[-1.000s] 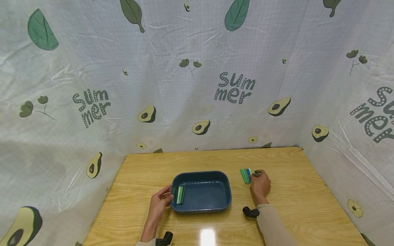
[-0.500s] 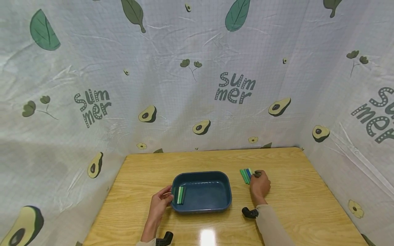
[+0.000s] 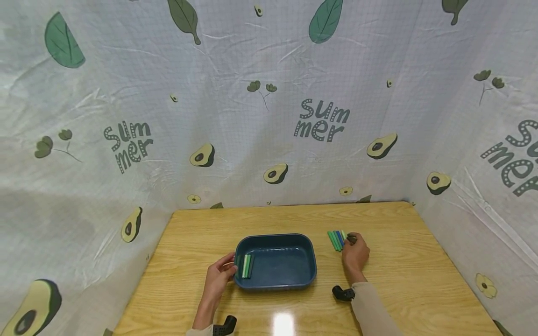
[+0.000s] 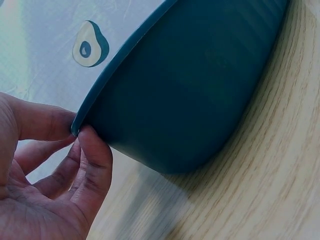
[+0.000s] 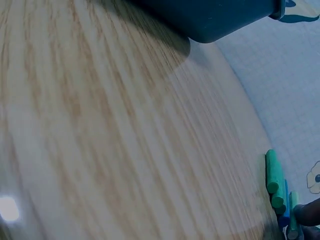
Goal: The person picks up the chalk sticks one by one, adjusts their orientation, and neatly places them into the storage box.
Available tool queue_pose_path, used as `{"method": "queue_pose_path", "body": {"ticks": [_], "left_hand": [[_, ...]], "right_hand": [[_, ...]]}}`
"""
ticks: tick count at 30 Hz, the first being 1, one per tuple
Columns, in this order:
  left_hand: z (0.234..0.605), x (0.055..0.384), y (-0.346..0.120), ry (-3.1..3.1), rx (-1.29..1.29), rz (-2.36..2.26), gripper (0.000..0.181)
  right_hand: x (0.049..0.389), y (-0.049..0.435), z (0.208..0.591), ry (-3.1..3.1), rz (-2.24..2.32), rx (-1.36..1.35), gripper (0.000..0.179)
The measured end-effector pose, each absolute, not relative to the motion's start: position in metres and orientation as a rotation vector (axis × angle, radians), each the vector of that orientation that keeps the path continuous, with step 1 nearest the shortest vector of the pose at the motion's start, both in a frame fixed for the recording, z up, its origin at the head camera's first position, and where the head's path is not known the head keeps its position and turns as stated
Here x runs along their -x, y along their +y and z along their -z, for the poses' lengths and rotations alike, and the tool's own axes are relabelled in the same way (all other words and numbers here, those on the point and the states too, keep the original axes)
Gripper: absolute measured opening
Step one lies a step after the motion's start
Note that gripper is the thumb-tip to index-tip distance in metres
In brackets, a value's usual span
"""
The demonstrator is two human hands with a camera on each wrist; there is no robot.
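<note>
In the head view, my left hand grips the left rim of a dark blue tray. The left wrist view shows the thumb and fingers pinching that rim. Light green and dark green chalk-like sticks lie side by side inside, against the left end. My right hand is bent over a short row right of the tray. It pinches the light green stick at the row's right end, partly covered by fingers. Beside it lie a blue stick and green sticks.
A wooden table carries everything. Printed white sheeting hangs behind it and along both sides. A bright light reflection lies near the front. Black cameras are strapped to both wrists.
My right fingers have shifted very slightly right, and the light green stick now stands a little apart from the blue one. My left hand and the tray stay put.
</note>
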State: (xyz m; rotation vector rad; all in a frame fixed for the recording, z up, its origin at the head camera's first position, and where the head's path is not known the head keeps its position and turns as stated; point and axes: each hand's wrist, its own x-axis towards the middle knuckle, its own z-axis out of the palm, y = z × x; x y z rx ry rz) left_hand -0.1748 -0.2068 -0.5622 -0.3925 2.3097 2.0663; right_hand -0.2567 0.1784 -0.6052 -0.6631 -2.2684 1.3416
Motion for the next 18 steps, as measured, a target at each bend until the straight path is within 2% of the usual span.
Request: {"method": "queue_pose_path", "body": {"ticks": [18], "left_hand": [[0.5635,0.1754,-0.2082,2.301,0.373,-2.075,0.044]], "right_hand": [[0.2553,0.1879,0.5965,-2.219,-1.464,0.680,0.029]]}}
